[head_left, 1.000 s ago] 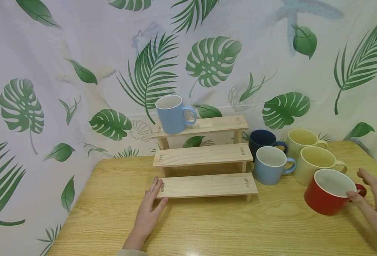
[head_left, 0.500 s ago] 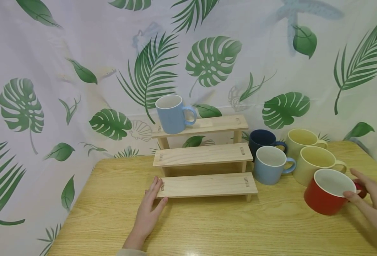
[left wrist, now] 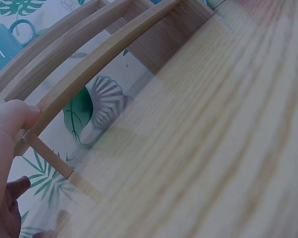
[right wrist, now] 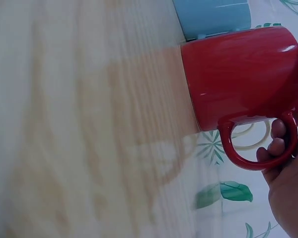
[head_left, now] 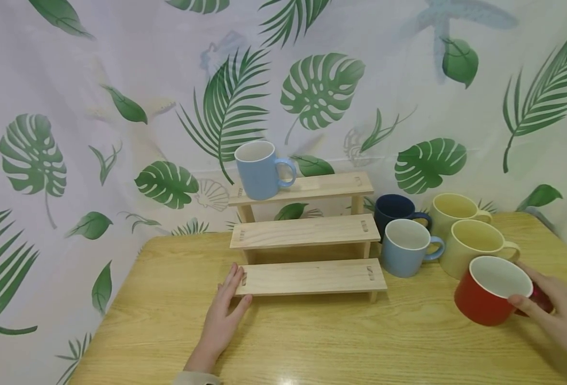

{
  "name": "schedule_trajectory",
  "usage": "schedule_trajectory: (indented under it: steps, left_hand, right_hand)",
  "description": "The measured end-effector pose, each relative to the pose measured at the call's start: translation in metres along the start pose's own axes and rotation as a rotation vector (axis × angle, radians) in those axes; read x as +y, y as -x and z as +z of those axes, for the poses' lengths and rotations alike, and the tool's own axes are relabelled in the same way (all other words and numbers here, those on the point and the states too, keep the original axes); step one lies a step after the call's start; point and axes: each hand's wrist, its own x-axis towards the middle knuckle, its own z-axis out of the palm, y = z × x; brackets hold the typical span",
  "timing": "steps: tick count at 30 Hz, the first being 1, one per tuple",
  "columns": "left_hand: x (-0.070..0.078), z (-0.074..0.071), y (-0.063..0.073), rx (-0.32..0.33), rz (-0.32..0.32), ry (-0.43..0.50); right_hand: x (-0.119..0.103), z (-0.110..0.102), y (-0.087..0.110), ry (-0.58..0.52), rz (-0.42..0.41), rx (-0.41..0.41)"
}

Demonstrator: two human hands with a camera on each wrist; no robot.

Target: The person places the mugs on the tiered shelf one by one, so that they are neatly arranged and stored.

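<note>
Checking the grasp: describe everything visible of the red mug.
The red mug is glossy, ceramic-looking, with a white interior and one red loop handle. It leans slightly, mouth up, in front of the nearer yellow mug. The right hand holds it, fingers through the handle, thumb near the rim. Whether its base touches the table is unclear.

Left sleeve (head_left: 195,379): pale greyish beige, plain where it shows; only a short stretch is visible at the bottom of the head view.
Cuff: gently curved edge, ending behind the wrist.
Left hand (head_left: 223,321): bare, with slender fingers and a narrow wrist.
Right hand (head_left: 563,316): also bare, slim-fingered, with smoothly rounded fingertips (right wrist: 276,147) in its wrist view.
</note>
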Motion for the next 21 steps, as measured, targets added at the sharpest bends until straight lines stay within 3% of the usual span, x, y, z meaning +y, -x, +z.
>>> schedule_trajectory:
  steps: [5, 21]
  left_hand:
    - [0.001, 0.000, -0.001, -0.004, 0.001, 0.002]
    - [0.002, 0.000, -0.001, 0.003, 0.003, 0.003]
  right_hand:
    - [-0.002, 0.006, 0.005, -0.161, 0.057, -0.015]
    - [-0.005, 0.019, 0.017, -0.294, 0.292, 0.128]
